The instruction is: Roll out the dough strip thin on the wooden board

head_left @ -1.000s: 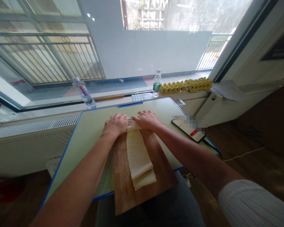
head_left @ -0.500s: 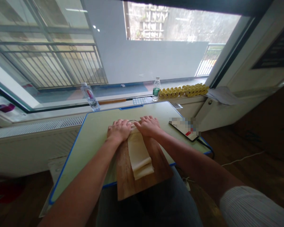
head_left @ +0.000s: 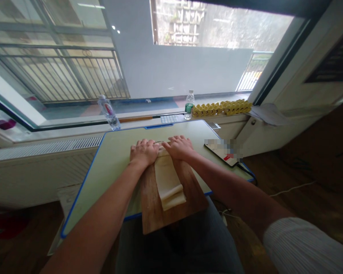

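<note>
A long strip of pale dough [head_left: 168,177] lies lengthwise on a wooden board [head_left: 154,217], with a fold across its near end. At the strip's far end, my left hand [head_left: 144,151] is palm down on the left, fingers bent forward. Opposite it, my right hand [head_left: 179,146] is palm down too, its thumb pointing inward at the dough. Both thumbs touch or nearly touch the dough's far end. Whatever is under the palms and curled fingers is hidden. A thin curved metal edge [head_left: 159,142] shows between the hands.
The board overhangs the near edge of a pale green, blue-rimmed table [head_left: 111,156]. A flat dark-edged device [head_left: 224,153] with a cable lies at right. On the windowsill stand two bottles [head_left: 109,113] [head_left: 189,105], beside yellow egg trays [head_left: 223,108] and papers [head_left: 267,114].
The whole view has shifted slightly upward in the picture. Against the board, my hands and the dough strip look almost unmoved.
</note>
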Demonstrator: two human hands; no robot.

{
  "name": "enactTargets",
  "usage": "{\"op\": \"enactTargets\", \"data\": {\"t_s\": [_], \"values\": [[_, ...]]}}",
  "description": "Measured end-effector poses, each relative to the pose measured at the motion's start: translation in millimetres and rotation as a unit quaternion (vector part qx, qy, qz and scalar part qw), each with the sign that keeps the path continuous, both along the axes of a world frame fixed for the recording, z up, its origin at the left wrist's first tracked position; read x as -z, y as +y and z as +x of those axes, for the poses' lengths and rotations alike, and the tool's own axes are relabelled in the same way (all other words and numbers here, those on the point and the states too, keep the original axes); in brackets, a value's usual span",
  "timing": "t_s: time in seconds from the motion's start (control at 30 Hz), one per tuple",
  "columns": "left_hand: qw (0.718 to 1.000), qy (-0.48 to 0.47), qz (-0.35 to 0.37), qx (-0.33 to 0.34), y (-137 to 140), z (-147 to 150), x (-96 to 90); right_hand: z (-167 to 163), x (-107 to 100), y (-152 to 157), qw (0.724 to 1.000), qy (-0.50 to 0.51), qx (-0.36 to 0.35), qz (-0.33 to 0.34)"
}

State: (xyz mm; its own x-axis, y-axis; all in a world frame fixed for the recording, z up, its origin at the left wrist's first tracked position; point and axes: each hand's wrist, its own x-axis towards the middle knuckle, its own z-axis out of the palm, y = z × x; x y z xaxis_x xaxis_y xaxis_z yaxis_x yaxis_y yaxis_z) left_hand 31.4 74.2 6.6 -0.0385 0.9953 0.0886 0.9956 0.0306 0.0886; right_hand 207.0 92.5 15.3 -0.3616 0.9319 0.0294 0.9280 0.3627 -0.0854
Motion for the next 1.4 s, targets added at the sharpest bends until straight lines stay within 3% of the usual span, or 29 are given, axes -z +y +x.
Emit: {"op": "enactTargets", "data": {"t_s": [0.23,0.43,0.93,1.4], "values": [[1.000,-0.011,-0.025,-0.006,34,-8,-3.2,-9,8,52,0.995,0.076,0.047,-0.036],[0.998,-0.035,-0.044,-0.005,57,-13,-3.2,-14,9,76,0.994,0.100,0.043,-0.034],[0.998,-0.056,-0.007,-0.012,79,-18,-1.2,-16,12,93,0.993,0.108,0.038,-0.014],[1.000,-0.015,-0.019,0.008,67,-14,-3.9,-16,12,88,0.992,0.113,0.050,-0.017]]}}
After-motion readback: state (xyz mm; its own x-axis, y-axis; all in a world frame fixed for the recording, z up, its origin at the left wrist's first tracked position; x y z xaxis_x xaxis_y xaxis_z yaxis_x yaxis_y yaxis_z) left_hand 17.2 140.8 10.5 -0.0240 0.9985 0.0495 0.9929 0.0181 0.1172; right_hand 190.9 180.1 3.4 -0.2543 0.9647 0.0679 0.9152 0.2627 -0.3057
